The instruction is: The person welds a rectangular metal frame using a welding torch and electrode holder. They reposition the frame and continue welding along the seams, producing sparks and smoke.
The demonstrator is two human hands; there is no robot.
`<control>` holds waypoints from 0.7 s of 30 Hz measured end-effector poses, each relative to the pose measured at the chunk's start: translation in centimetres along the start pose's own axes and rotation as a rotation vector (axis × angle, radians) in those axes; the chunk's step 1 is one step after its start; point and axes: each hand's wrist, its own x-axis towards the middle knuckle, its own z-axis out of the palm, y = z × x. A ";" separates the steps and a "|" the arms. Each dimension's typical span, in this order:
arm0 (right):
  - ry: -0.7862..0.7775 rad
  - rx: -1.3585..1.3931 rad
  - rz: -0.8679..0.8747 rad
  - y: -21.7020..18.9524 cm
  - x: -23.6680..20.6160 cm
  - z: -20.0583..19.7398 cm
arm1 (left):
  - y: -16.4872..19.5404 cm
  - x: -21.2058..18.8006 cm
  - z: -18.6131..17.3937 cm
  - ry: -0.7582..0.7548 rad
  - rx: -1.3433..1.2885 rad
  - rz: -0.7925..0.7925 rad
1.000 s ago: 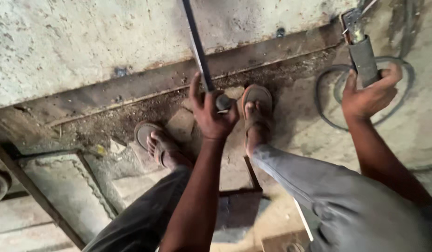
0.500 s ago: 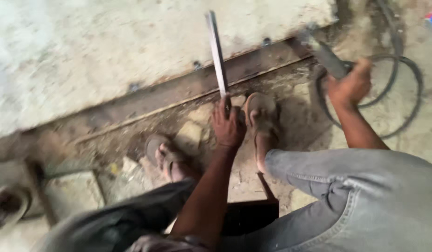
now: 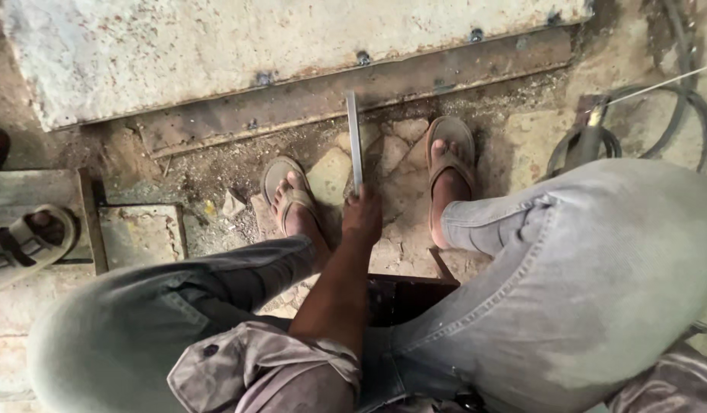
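Observation:
My left hand (image 3: 363,218) reaches down between my knees and is closed around the lower end of a narrow flat metal bar (image 3: 354,141). The bar stands nearly upright on the stony ground between my two sandalled feet (image 3: 292,200) (image 3: 449,164). My right hand is out of sight, hidden behind my right knee (image 3: 598,260). A handled tool with a cable (image 3: 589,141) shows just above that knee; whether anything holds it cannot be seen.
A long rusty steel strip with bolts (image 3: 384,84) runs under a pale concrete slab (image 3: 216,46). Dark coiled cable (image 3: 686,107) lies at the right. Another person's sandalled foot (image 3: 25,241) rests at the left by a metal frame (image 3: 90,222).
The view has swung down and closer. My right hand with the tool has dropped out of sight behind my knee. My left hand has stayed on the flat bar.

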 end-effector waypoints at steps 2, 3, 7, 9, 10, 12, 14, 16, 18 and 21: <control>-0.011 0.073 -0.148 -1.4 -0.3 -1.6 | 0.9 0.4 -2.0 -0.098 -0.117 -0.083; -0.022 0.105 -0.228 -2.3 -0.5 -2.6 | 1.5 0.8 -3.4 -0.068 -0.097 -0.033; -0.140 0.155 -0.493 -8.5 3.0 -8.3 | 4.0 2.6 -10.6 0.056 -0.003 0.199; -0.334 0.076 -0.580 -12.8 6.5 -12.3 | 5.1 2.8 -14.4 0.151 0.296 0.401; -0.493 -0.023 -0.583 -15.6 7.8 -14.8 | 5.2 2.6 -15.7 0.220 -0.155 0.205; -0.787 -0.172 -0.626 -20.2 9.1 -18.7 | 5.5 2.6 -18.0 0.384 -0.652 -0.029; -1.009 -0.234 -0.762 -26.0 7.0 -21.1 | 6.0 2.4 -19.5 0.548 -0.919 -0.152; -1.107 -0.230 -0.921 -32.2 3.8 -22.2 | 6.4 2.7 -20.2 0.635 -1.347 -0.321; -1.122 -0.202 -1.015 -36.7 0.8 -22.8 | 6.5 3.0 -20.1 0.745 -1.377 -0.128; -1.038 -0.080 -1.046 -41.0 -2.0 -23.3 | 4.2 4.0 -19.7 1.065 -0.845 -0.150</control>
